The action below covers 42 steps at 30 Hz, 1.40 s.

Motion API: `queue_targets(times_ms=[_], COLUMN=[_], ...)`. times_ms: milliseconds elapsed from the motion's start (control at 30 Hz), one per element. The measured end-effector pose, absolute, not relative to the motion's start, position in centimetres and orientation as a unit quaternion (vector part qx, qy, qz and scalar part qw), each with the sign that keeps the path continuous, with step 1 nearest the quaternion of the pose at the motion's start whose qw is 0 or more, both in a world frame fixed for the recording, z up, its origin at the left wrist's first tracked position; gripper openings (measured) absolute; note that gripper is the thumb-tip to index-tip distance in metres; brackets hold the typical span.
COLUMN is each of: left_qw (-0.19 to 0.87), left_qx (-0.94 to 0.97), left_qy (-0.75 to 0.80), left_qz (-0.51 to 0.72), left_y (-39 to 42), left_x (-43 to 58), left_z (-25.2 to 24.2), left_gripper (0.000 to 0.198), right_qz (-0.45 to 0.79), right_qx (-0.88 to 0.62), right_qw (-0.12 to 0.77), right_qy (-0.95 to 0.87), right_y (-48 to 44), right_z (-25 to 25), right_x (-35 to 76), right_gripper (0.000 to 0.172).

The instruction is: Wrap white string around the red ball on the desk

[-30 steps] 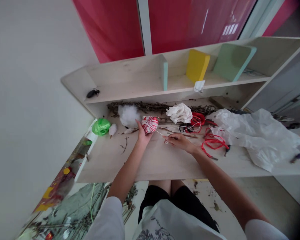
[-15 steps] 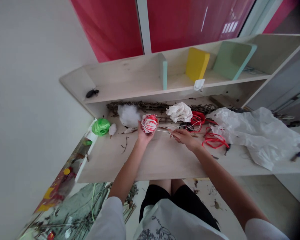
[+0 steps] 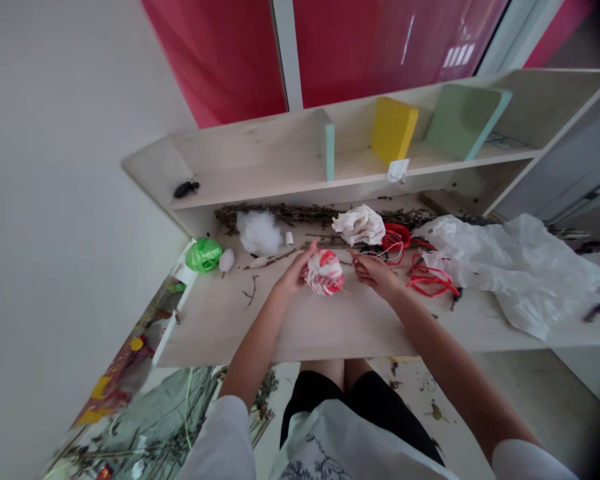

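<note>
Head view looks down on a pale wooden bench, with the person's two bare forearms reaching in from the bottom. A ball wrapped in red and white strands (image 3: 324,272) sits over the bench between the hands, nearer the bench's back than its front edge. The left hand (image 3: 295,275) is open, with its fingers extended and angled up beside the ball's left side; whether it grips the ball cannot be told. The right hand (image 3: 375,276) is narrowed, its fingers drawn together just beside the ball's upper right, and whether they pinch a thin strand is too small to tell. Behind the hands, a long bundle of dried twigs (image 3: 320,215) lies along the back of the bench. White cotton wadding (image 3: 259,233) and a crumpled white wad (image 3: 360,225) rest against it. A green bundle of plastic twine (image 3: 203,255) sits at the left, with a small white fluffy ball (image 3: 226,260) just beside it. Loose red cord (image 3: 433,283) lies to the right of the right hand, next to a rumpled sheet of white plastic (image 3: 520,267).
</note>
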<state>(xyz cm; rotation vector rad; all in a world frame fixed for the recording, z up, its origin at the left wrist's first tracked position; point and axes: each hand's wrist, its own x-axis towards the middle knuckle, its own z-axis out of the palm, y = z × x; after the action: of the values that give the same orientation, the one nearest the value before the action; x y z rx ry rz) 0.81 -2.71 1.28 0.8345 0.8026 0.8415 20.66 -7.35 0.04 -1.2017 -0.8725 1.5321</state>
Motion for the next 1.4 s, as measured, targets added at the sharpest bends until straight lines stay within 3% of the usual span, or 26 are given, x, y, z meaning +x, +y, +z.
queue_targets(times_ms=[200, 467, 633, 967, 1133, 1400], left_qw=[0.562, 0.568, 0.528, 0.277, 0.287, 0.351], left_qx=[0.639, 0.676, 0.716, 0.735, 0.677, 0.598], left_qy=[0.399, 0.347, 0.362, 0.485, 0.519, 0.521], left_qz=[0.343, 0.316, 0.280, 0.385, 0.435, 0.498], left_y=[-4.1, -4.3, -4.8, -4.3, -3.7, -3.3], left_x=[1.9, 2.1, 2.4, 2.1, 1.9, 1.6], left_z=[1.0, 0.4, 1.0, 0.8, 0.8, 0.1], left_gripper=[0.038, 0.051, 0.040, 0.043, 0.045, 0.032], right_qz=[0.614, 0.616, 0.671, 0.674, 0.662, 0.678], right_qx=[-0.492, -0.432, -0.362, -0.313, -0.328, -0.340], right_qw=[0.506, 0.554, 0.550, 0.562, 0.536, 0.387], right_qy=[-0.353, -0.357, -0.341, -0.363, -0.408, -0.525], right_y=[-7.4, -7.7, -7.8, -8.4, -8.7, -9.2], right_z=[0.2, 0.7, 1.1, 2.0, 2.1, 1.3], right_x=[20.5, 20.4, 20.7, 21.2, 21.2, 20.8], right_gripper=[0.047, 0.038, 0.031, 0.032, 0.037, 0.052])
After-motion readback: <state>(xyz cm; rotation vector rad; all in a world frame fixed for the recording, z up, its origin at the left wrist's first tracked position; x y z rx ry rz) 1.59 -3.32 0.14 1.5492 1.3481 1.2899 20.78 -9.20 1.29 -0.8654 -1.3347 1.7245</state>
